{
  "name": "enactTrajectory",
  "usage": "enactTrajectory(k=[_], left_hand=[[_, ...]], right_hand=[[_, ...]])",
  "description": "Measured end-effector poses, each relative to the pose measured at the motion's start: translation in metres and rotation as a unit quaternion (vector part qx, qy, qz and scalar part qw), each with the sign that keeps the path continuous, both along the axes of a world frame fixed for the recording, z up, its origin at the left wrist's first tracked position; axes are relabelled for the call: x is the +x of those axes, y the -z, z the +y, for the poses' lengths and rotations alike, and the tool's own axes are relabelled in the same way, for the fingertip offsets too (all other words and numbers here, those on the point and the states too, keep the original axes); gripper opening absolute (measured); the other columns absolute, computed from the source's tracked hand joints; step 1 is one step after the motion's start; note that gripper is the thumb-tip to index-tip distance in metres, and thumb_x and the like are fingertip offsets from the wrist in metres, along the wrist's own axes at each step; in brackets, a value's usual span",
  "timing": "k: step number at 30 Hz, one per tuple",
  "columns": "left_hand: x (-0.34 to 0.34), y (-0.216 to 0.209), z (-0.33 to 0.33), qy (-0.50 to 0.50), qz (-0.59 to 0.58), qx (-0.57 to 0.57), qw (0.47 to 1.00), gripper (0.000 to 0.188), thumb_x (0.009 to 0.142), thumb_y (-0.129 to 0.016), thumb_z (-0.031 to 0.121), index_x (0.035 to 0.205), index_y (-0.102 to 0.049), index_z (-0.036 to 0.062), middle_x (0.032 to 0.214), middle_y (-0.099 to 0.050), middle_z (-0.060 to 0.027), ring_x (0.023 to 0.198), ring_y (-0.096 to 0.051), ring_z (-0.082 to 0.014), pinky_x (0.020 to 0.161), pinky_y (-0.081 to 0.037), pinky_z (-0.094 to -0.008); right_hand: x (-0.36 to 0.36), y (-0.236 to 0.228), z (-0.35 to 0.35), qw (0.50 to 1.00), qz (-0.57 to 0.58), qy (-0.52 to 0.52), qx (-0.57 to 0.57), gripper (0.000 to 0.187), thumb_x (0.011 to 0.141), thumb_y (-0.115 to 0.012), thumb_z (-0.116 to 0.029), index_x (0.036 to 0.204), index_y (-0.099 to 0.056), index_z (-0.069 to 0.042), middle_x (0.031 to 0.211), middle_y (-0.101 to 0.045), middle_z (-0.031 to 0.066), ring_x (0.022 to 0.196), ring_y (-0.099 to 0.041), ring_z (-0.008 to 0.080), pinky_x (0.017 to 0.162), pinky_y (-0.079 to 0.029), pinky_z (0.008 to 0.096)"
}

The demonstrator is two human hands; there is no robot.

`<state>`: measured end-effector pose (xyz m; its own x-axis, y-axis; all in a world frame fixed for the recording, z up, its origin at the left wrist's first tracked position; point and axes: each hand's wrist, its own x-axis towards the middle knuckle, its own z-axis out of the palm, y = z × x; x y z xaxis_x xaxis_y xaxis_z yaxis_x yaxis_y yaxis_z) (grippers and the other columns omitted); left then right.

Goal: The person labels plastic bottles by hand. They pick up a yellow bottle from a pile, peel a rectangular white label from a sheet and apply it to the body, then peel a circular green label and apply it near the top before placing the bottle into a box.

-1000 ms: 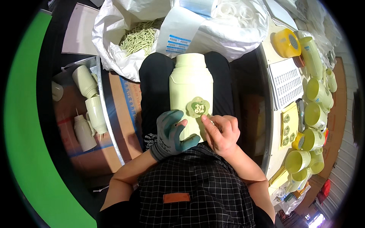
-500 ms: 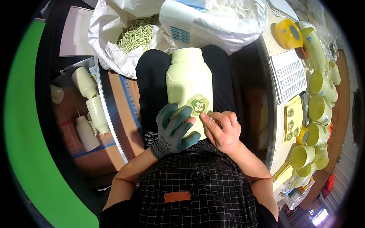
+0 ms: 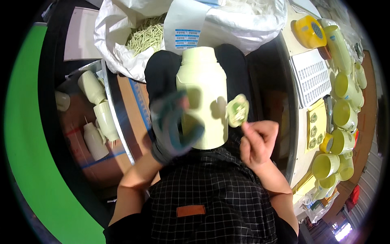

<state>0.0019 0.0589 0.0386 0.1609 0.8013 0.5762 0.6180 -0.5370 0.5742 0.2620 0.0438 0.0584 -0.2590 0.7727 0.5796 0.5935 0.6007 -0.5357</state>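
A pale green thermos flask body (image 3: 205, 122) lies across my lap, its neck pointing away from me. My right hand (image 3: 258, 140) is closed, thumb and fingers pinching the lower edge of a green flower-shaped sticker (image 3: 238, 110). That sticker hangs just off the flask's right side, and its shadow falls on the flask. On the flask's left side is my left hand (image 3: 172, 126), in a grey and green glove. Motion smears its fingers, so I cannot tell their shape or whether they touch the flask.
On the right table (image 3: 298, 134) are a sheet of stickers (image 3: 315, 126), a printed pad (image 3: 310, 77), a yellow tape roll (image 3: 310, 32) and several green cups (image 3: 325, 166). At left, a metal-edged bin holds flask casings (image 3: 105, 120). A white sack (image 3: 111, 36) holds green sticks (image 3: 148, 38).
The sticker has come off the flask's front and moved right in my right hand. My left hand has shifted left, away from the flask's middle.
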Motion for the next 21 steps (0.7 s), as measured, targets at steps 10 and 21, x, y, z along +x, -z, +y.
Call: enactTrajectory(k=[10,21], left_hand=[[-0.034,-0.046,0.139,0.181,-0.135,-0.403,0.887,0.043,0.099,-0.072,0.028,0.130,-0.069,-0.0009,0.118,-0.072,-0.0057,0.101,-0.065,-0.0124,0.091,-0.053,-0.0286],[-0.021,0.009,0.134,-0.015,0.011,-0.264,0.964,0.037,0.094,-0.080,0.023,0.123,-0.067,0.0050,0.116,-0.068,-0.0151,0.102,-0.066,-0.0292,0.093,-0.053,-0.0404]], right_hand=[[0.012,-0.007,0.003,0.994,0.076,0.076,-0.007,0.037,0.089,-0.069,-0.002,0.126,-0.073,0.001,0.106,-0.060,0.0118,0.093,-0.053,0.0253,0.076,-0.046,0.0332],[-0.009,0.015,-0.012,1.000,0.010,0.003,0.005,0.052,0.070,-0.078,-0.002,0.121,-0.079,-0.011,0.103,-0.066,0.0031,0.086,-0.056,0.0235,0.073,-0.049,0.0344]])
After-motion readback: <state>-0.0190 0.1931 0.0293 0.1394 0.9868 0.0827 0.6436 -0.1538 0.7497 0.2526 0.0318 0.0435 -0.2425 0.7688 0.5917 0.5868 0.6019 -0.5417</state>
